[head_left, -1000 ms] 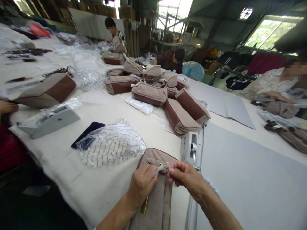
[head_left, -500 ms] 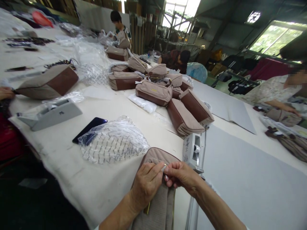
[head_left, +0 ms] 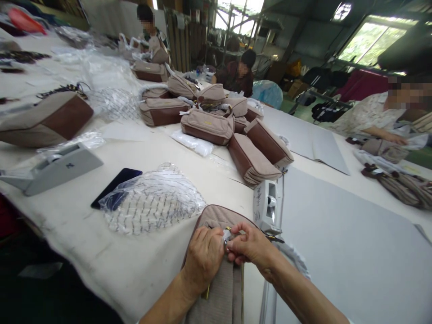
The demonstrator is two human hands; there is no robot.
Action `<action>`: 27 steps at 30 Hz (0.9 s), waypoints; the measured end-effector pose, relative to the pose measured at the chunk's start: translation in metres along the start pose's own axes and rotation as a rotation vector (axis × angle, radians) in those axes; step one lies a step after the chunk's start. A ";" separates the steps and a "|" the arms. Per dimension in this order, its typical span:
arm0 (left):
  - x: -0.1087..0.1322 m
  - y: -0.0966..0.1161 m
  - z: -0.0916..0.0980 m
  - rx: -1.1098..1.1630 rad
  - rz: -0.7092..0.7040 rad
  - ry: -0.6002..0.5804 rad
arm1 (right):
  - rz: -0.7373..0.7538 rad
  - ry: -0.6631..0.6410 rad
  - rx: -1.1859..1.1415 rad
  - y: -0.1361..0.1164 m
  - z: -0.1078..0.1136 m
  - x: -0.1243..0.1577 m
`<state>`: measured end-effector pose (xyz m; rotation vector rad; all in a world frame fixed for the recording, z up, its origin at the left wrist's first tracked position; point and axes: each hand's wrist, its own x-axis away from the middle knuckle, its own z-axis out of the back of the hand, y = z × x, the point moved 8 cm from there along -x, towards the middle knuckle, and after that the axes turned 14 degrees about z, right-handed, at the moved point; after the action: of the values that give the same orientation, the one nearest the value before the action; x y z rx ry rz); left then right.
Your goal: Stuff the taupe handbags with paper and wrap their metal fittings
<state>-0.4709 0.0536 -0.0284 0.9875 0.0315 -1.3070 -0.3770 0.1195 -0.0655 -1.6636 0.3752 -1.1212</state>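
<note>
A taupe fabric bag with brown piping lies on the table below my hands. Near its top, a small white wrapping sits against a piece of gold hardware, possibly a zipper pull. My left hand rests on the bag, its fingers closed and pinching the wrapping from the left. From the right, my right hand is closed at the same spot, thumb and index finger at the wrapping. A gold strip shows on the bag below my left hand.
A tape dispenser stands just beyond my right hand; another dispenser is at left. A phone lies partly under a printed plastic bag. Several finished bags are piled ahead. Co-workers sit around the table.
The view has shifted slightly, so the table things appear further left. My hands stay at the same spot on the bag; more of the white wrapping and gold hardware shows between them.
</note>
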 end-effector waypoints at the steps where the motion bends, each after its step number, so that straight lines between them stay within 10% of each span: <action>1: 0.000 -0.001 0.000 -0.003 0.012 -0.001 | 0.003 0.009 -0.020 0.001 0.000 0.001; 6: 0.005 -0.010 -0.003 0.109 0.149 -0.088 | 0.004 0.036 -0.068 0.005 0.000 0.001; 19: 0.029 -0.043 -0.036 0.706 1.019 -0.517 | 0.195 0.152 0.060 0.019 -0.001 0.000; 27: 0.031 -0.048 -0.040 0.727 1.128 -0.542 | 0.409 0.214 0.358 0.011 -0.003 0.005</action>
<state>-0.4803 0.0572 -0.0978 0.9465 -1.3074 -0.4468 -0.3745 0.1099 -0.0725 -1.0956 0.5843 -0.9885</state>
